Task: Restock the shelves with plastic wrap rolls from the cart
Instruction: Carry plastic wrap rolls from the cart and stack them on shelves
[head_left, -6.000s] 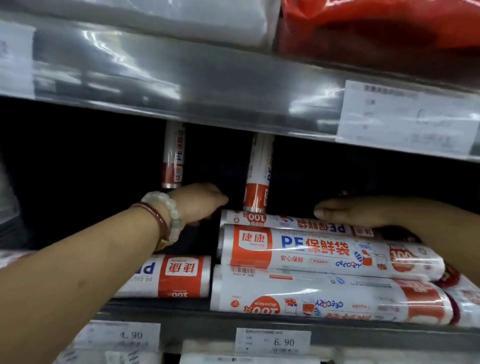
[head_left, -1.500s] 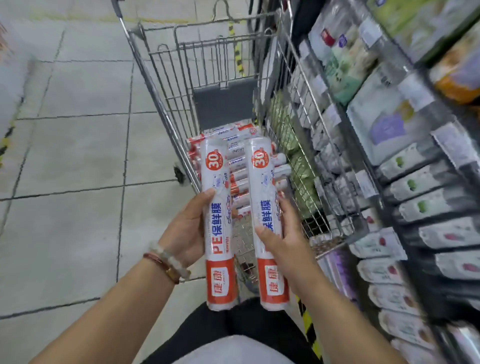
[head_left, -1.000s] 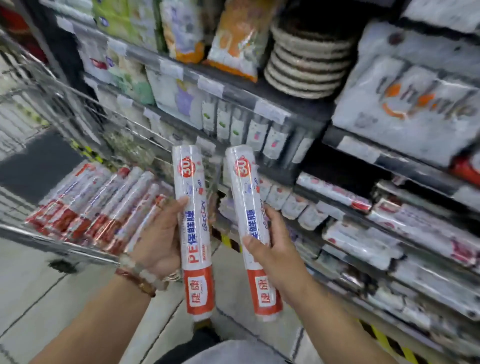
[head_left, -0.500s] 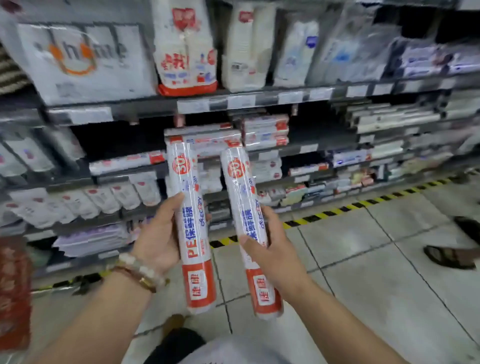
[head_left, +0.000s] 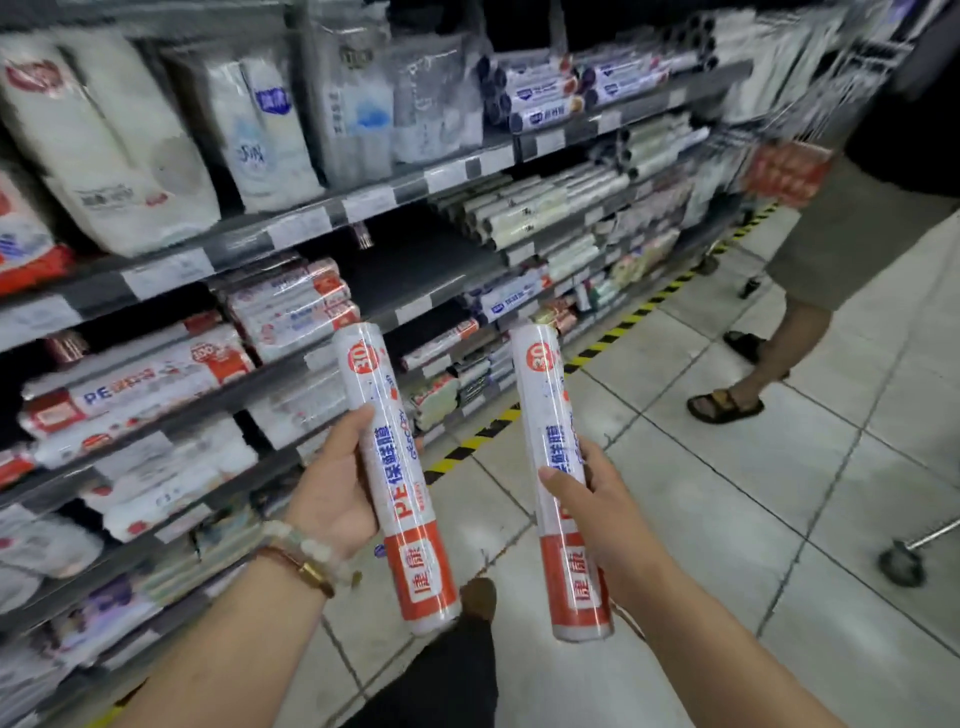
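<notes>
I hold two white plastic wrap rolls with red ends, both upright in front of me. My left hand (head_left: 332, 493) grips the left roll (head_left: 395, 478) around its middle. My right hand (head_left: 597, 509) grips the right roll (head_left: 563, 478) the same way. The shelves (head_left: 291, 374) run along the left, and similar white and red rolls (head_left: 291, 306) lie stacked on a middle shelf above and left of my hands. The cart is out of view except for a wheel (head_left: 901, 564) at the right edge.
Another person's legs in sandals (head_left: 727, 405) stand on the tiled aisle at the right. A yellow and black stripe (head_left: 613, 332) marks the floor along the shelf base. Large white packs (head_left: 114, 145) fill the top shelf.
My view has swung from the cart to the shelves and further right along the aisle. Both hands keep their rolls, now held a little wider apart.
</notes>
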